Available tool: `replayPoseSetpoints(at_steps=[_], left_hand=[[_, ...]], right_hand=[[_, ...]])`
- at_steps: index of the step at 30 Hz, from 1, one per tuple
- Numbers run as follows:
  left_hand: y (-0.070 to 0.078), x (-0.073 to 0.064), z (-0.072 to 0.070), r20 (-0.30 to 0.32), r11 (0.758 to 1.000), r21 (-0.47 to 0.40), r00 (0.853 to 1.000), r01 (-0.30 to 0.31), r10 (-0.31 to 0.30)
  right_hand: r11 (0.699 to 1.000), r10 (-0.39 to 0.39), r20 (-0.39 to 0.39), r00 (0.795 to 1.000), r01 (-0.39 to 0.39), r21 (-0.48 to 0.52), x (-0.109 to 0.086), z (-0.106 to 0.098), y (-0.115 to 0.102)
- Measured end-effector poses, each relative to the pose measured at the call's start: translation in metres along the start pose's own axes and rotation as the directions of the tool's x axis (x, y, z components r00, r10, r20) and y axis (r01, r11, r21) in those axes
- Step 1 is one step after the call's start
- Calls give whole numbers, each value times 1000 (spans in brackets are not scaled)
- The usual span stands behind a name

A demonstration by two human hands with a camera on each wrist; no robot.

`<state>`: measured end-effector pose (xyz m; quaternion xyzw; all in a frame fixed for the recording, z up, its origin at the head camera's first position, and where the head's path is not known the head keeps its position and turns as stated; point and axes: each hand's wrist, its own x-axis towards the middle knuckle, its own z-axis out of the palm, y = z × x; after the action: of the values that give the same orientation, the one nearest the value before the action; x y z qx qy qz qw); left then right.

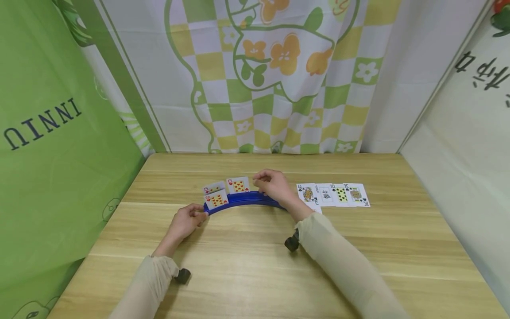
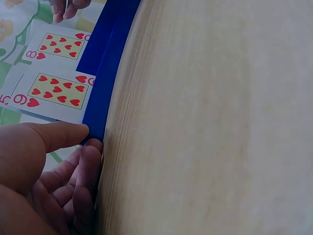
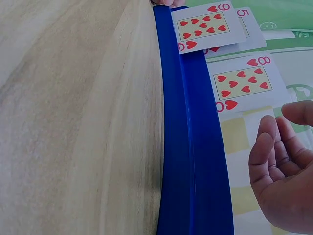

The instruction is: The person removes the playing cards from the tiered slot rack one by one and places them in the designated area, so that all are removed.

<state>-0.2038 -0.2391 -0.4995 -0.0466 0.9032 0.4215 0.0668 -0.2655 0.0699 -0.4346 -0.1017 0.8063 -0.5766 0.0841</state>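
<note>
A curved blue card holder (image 1: 247,198) lies on the table. Its left end is pinched between thumb and fingers of my left hand (image 1: 187,222). Near that end stand a nine of hearts (image 2: 56,91) in the front slot and a red five (image 3: 250,32) partly hidden behind it. The eight of hearts (image 3: 244,83) is upright in the back slot, a little further right. My right hand (image 1: 275,186) hovers behind the holder, just right of the eight, its fingers loosely bent with nothing between thumb and fingertips.
To the right, several black-suit playing cards lie face up in an overlapping row, among them a queen (image 1: 307,195), a ten (image 1: 341,195) and a king (image 1: 357,195). Part of the row sits behind my right wrist. A patterned curtain (image 1: 279,110) hangs at the table's back edge.
</note>
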Motion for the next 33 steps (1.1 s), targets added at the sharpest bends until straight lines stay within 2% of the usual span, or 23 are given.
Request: replayPoseSetpoints(at_steps=[25, 33], left_hand=[[4, -2, -1, -8, 1000, 12, 1000, 6, -6], [4, -3, -1, -3, 1000, 14, 1000, -5, 5]], right_hand=[[999, -20, -11, 1000, 19, -41, 9, 15, -8], [993, -57, -27, 998, 54, -104, 10, 15, -10]])
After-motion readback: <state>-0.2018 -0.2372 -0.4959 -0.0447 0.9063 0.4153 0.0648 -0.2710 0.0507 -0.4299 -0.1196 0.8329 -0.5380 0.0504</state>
